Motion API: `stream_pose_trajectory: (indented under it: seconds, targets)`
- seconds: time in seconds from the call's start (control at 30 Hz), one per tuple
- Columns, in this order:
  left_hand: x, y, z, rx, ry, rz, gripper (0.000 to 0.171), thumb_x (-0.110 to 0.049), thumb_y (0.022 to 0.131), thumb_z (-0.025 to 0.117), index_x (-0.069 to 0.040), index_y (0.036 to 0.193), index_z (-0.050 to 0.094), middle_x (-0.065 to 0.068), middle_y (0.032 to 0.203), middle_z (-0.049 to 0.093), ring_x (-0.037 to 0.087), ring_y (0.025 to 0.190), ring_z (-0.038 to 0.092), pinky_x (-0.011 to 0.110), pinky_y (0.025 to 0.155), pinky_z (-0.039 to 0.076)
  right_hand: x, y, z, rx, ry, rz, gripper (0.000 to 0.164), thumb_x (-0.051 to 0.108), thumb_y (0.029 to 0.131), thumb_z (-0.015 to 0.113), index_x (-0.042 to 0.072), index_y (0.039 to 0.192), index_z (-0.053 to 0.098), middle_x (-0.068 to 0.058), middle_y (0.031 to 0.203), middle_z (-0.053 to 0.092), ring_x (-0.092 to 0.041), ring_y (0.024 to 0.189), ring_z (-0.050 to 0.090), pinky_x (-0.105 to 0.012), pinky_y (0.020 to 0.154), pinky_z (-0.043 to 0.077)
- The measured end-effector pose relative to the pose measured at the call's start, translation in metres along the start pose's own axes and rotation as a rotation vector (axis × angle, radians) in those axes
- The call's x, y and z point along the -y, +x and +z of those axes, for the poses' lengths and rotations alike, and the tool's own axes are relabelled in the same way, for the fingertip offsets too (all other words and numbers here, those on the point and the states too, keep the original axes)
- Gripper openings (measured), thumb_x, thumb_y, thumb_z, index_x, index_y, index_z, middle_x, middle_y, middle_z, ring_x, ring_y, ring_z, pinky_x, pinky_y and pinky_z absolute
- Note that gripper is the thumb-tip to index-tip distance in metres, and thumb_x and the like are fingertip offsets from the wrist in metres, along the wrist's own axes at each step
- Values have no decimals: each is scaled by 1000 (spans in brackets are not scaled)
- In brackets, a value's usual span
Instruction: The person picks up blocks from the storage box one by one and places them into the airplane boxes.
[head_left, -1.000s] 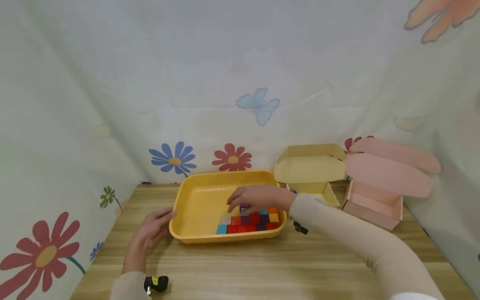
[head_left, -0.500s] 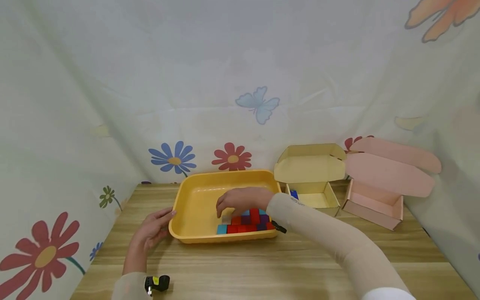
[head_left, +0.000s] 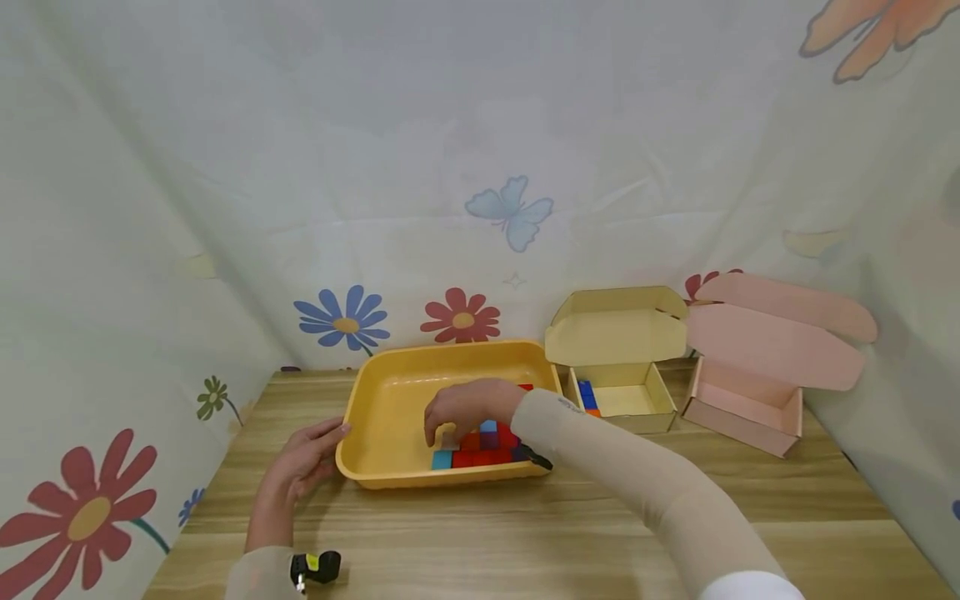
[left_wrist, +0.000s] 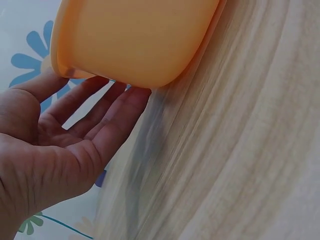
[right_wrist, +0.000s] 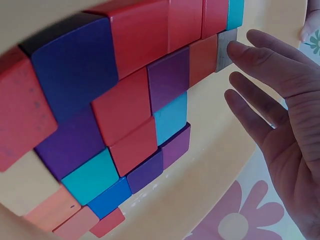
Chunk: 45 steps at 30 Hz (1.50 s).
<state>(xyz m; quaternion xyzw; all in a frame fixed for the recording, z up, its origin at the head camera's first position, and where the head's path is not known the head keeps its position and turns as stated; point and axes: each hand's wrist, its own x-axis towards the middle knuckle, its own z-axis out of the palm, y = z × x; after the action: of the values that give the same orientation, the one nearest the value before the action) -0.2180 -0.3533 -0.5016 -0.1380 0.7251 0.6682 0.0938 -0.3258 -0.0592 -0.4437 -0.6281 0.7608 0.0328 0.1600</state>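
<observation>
Yellow tray (head_left: pixel 390 400) contains the blocks (head_left: pixel 483 457) toward its near-right corner. My left hand (head_left: pixel 309 454) still grips the tray's left end; my right hand (head_left: pixel 471 403), fingers apart, has shifted leftward inside the tray to the grey block (head_left: pixel 450 442), contact undetermined.

Your tray (head_left: pixel 384 433) is a plain golden yellow, and the cubes (right_wrist: pixel 137 37) in it run through red, navy, purple, teal, sky blue, orange, salmon and cream, with one grey. You have one carton (head_left: pixel 615 335) in pale yellow, holding blue and orange cubes (head_left: pixel 587 395), and a pink carton (head_left: pixel 772 343). Your bench (head_left: pixel 525 542) shows streaky tan and brown wood grain. The off-white backdrop (head_left: pixel 375 125) bears red flowers (head_left: pixel 463 320), blue flowers (head_left: pixel 347 324) and a pale blue butterfly (head_left: pixel 515 213); your sleeves (head_left: pixel 622 454) are beige.
</observation>
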Motion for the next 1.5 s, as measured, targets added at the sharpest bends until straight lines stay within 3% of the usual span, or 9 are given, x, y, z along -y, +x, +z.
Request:
stream_pose_trajectory:
  seconds: [0.3, 0.63, 1.23, 1.5]
  targets:
    - [2, 0, 0, 7, -20, 0, 70, -34, 102, 65, 0, 156, 36, 22, 153, 45, 11, 109, 66, 33, 90, 58, 7, 3, 0, 61, -1, 63, 32, 26, 92, 77, 32, 124, 74, 18, 121, 67, -7, 111, 57, -24, 105, 46]
    - [3, 0, 2, -13, 12, -4, 70, -36, 103, 62, 0, 157, 35, 23, 155, 41, 12, 114, 64, 32, 91, 57, 9, 6, 1, 134, 5, 58, 28, 19, 97, 73, 27, 123, 75, 15, 109, 69, -8, 97, 58, -19, 96, 51]
    - [2, 2, 3, 6, 13, 1, 68, -34, 104, 60, 0, 156, 35, 24, 155, 40, 12, 114, 64, 33, 92, 57, 8, 1, 1, 121, 0, 54, 28, 19, 93, 77, 26, 121, 76, 14, 106, 69, -8, 95, 58, -19, 91, 52]
    - [3, 1, 2, 7, 6, 15, 69, -36, 103, 62, 1, 156, 35, 25, 155, 40, 15, 116, 64, 34, 92, 57, 3, -5, -3, 27, 21, 54, 20, 25, 94, 76, 22, 114, 77, 14, 96, 68, -8, 87, 59, -18, 84, 52]
